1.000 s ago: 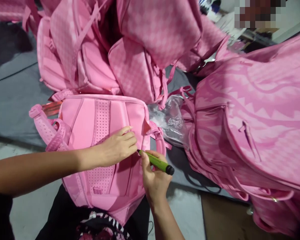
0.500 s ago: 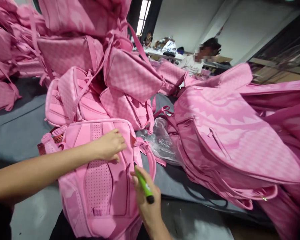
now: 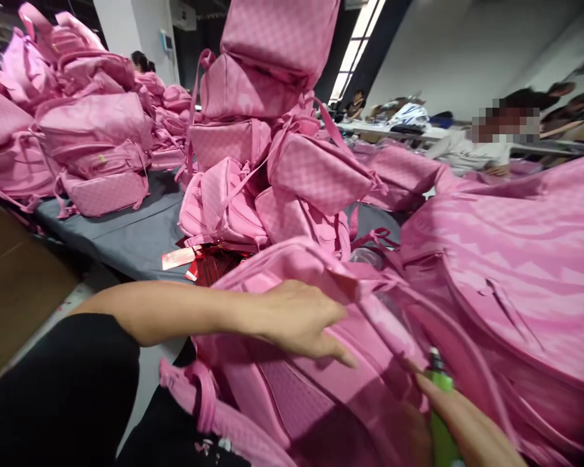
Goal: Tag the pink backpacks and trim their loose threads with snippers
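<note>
A pink backpack (image 3: pixel 321 383) lies tilted across my lap, its perforated back panel facing up and a shoulder strap (image 3: pixel 224 415) hanging off the near side. My left hand (image 3: pixel 302 321) reaches over the back panel with thumb and forefinger apart; its other fingers are partly hidden. At the right side of the bag, my right hand (image 3: pixel 472 421) grips a green pen-shaped tool (image 3: pixel 440 379) with a light tip pointing up. The far end of that tool is out of sight. Red tags (image 3: pixel 219 263) stick out behind the top of the bag.
Pink bags (image 3: pixel 321 168) are stacked on the grey-covered table (image 3: pixel 121 227) ahead. A large pink backpack (image 3: pixel 525 259) stands close on the right, and more bags (image 3: pixel 92 130) are heaped at left. A cardboard box (image 3: pixel 19 292) is at lower left. People sit or stand farther back.
The view has swung left. The backpack has been turned and tilted, with its near strap now showing. Both hands stay at the bag, the green pen-shaped tool still in my right hand.
</note>
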Tool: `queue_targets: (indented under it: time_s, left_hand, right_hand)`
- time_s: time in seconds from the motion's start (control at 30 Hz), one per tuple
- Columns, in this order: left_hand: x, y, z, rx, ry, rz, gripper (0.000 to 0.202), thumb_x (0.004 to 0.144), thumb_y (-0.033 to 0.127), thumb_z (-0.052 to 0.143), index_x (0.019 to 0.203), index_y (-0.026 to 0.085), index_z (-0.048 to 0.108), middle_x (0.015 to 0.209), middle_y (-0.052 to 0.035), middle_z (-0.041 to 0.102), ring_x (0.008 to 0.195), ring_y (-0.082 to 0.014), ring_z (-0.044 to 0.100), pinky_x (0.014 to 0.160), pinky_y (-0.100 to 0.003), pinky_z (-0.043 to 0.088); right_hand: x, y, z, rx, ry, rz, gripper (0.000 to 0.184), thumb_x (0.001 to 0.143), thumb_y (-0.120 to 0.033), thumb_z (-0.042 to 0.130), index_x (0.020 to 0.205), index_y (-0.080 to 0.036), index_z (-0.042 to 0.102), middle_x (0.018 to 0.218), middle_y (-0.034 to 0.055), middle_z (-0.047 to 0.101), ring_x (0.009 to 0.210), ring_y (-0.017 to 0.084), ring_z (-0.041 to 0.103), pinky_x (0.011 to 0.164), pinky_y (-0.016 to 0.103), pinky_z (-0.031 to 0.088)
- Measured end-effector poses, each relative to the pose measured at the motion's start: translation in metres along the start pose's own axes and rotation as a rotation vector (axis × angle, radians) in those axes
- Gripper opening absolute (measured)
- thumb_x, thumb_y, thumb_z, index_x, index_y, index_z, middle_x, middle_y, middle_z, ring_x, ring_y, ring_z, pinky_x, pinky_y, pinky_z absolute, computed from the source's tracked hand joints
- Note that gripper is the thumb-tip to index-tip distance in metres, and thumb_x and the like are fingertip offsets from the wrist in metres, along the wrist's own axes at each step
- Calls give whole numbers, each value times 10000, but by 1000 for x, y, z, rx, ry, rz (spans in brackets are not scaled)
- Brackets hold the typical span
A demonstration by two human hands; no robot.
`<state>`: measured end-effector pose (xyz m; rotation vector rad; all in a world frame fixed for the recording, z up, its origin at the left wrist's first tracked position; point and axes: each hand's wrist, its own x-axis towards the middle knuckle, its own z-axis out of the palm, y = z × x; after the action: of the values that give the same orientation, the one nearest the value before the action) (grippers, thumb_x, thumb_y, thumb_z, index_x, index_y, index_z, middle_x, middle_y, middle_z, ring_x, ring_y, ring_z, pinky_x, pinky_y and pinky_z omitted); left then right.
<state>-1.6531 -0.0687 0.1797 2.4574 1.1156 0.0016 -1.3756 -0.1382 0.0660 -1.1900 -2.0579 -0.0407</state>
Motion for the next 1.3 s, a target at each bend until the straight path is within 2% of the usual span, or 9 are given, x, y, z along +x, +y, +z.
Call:
queue_targets:
  time_s: [0.1,0.2,0.37,0.5,0.6,0.77,0.93,1.07,1.3]
  left_hand:
    - [14,-10,41,88,-20,7,370,909,487,591,958,128,668,944,-99,742,877,-260,698,596,-323,422]
    - [23,-20,65,244,67,169,242,938,327,578,1004,112,668,1017,-101,734,972,-268,677,756,-385,471]
    - [13,-31,47,261,168,248,194,956,226,508,1003,148,680,961,-70,735,894,-221,666,774,-364,474]
    - [24,-50,27,329,389,188,454,902,209,607,1348,187,521,1425,-133,524,1306,-269,453,1007,-412,383]
    - [51,-57,26,369,231,117,692,818,330,734,1424,197,429,1386,-128,543,1249,-283,478,951,-388,399]
    - [86,-59,34,517,49,64,598,759,465,761,1222,128,588,1100,-136,648,1056,-301,565,832,-369,427]
    - [73,-48,40,622,123,197,1037,801,558,681,1560,111,134,1501,-216,393,1368,-344,368,1129,-516,261]
    - [70,-41,49,706,82,195,1157,732,567,738,1581,243,21,1620,-149,191,1492,-363,132,1175,-595,149]
    - [89,-42,61,699,68,127,902,886,410,580,1580,115,83,1337,-191,512,1127,-319,513,1013,-476,370]
  right_hand:
    - [-16,5,16,-39,-73,-118,513,935,-213,562,1441,-259,492,1214,89,683,1012,268,695,809,360,561]
    - [-17,-7,39,11,20,-119,556,886,-160,616,1425,-245,508,1190,98,690,1009,270,692,826,378,566]
    - [17,-37,76,158,164,-107,479,850,-98,608,1309,-227,569,1111,106,713,981,257,698,817,394,567]
    - [30,-44,99,195,248,21,393,860,-115,608,1231,-237,566,986,65,710,906,236,688,799,406,536]
    - [22,-57,99,242,241,72,401,841,-87,619,1210,-233,565,952,50,685,877,227,664,805,407,514]
    - [-1,-75,83,349,143,131,402,830,-42,590,1196,-207,574,1000,77,663,950,236,651,916,484,506]
    - [0,-56,82,396,80,129,357,933,-266,562,1287,-220,554,1069,108,682,1030,273,649,899,493,518]
    - [3,-49,91,482,137,183,397,983,-433,441,1284,-206,565,946,95,685,866,262,657,793,477,512]
    - [5,-29,74,413,-26,313,298,876,-216,621,1172,-218,589,985,66,693,890,221,682,838,408,555]
